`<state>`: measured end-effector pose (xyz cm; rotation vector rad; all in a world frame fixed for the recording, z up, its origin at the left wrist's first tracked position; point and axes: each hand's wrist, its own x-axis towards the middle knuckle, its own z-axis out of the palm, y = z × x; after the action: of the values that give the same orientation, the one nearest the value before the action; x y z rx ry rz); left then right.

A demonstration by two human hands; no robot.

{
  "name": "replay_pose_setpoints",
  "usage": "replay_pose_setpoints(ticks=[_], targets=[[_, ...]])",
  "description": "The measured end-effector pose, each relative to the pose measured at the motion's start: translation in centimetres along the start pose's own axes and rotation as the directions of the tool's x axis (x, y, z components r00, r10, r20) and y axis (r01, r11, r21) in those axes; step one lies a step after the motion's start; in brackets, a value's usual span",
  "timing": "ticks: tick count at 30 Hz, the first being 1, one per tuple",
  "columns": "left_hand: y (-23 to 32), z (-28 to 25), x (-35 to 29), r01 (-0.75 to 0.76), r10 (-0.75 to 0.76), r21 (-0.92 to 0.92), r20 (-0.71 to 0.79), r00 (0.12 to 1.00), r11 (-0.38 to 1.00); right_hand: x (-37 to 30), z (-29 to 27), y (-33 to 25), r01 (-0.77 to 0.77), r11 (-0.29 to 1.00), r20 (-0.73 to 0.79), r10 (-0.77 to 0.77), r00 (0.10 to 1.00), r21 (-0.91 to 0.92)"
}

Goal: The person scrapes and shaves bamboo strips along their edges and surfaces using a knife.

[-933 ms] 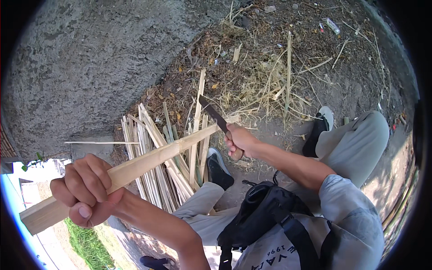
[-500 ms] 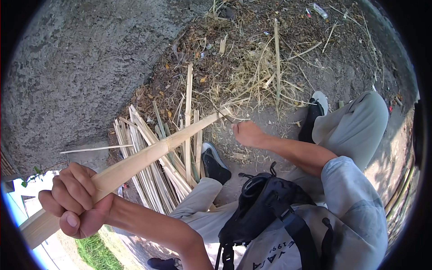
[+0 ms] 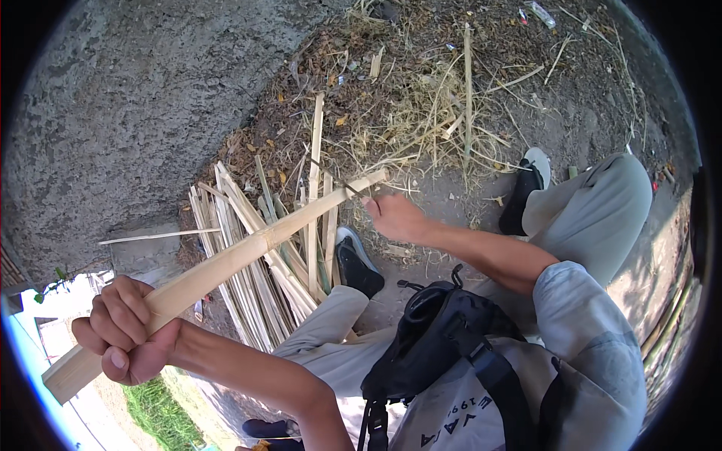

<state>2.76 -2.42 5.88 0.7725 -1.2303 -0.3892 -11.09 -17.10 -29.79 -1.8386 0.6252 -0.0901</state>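
A long pale bamboo strip (image 3: pixel 248 252) slants across the view from lower left to upper right. My left hand (image 3: pixel 128 327) is wrapped around it close to its lower-left end, the thumb bent over it. Toward the strip's far end, my right hand (image 3: pixel 398 218) is closed on a thin dark knife (image 3: pixel 331 177). Its blade crosses the strip a short way from the far tip; the handle is hidden in my fist. Under the strip, a pile of split bamboo strips (image 3: pixel 244 289) lies on the ground, with one longer strip (image 3: pixel 315 143) pointing away.
A rough concrete wall (image 3: pixel 143 113) rises at the left. Thin shavings (image 3: pixel 429 113) and dry leaves litter the ground ahead. My shoes (image 3: pixel 357 267) stand between the pile and the shavings. A black bag (image 3: pixel 444 338) hangs across my front. Bamboo poles (image 3: pixel 671 316) lie at far right.
The strip has shifted slightly toward the upper right, showing its lower-left end. My right hand and the knife have moved left along it, away from its far tip.
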Motion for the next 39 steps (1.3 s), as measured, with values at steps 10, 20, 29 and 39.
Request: replay_pose_setpoints(ticks=[10,20,29,39], targets=[[-0.6,-0.3,0.2,-0.07,0.072,0.038,-0.057,0.996,0.997,-0.4,0.5,9.5,-0.167,0.932,0.027,0.185,0.982,-0.32],[0.3,-2.0,0.4,-0.003,0.003,0.002,-0.065,0.998,1.0,-2.1,0.9,2.1,0.107,0.984,0.004,-0.108,0.994,-0.141],[0.1,-2.4,-0.2,-0.042,0.054,0.074,-0.167,0.984,0.996,-0.7,0.5,-1.0,0.113,0.979,-0.032,-0.12,0.992,-0.167],[0.9,-2.9,-0.8,0.017,-0.016,0.017,-0.062,0.998,1.0,-0.7,0.5,3.5,0.041,0.967,-0.061,-0.058,0.996,-0.252]])
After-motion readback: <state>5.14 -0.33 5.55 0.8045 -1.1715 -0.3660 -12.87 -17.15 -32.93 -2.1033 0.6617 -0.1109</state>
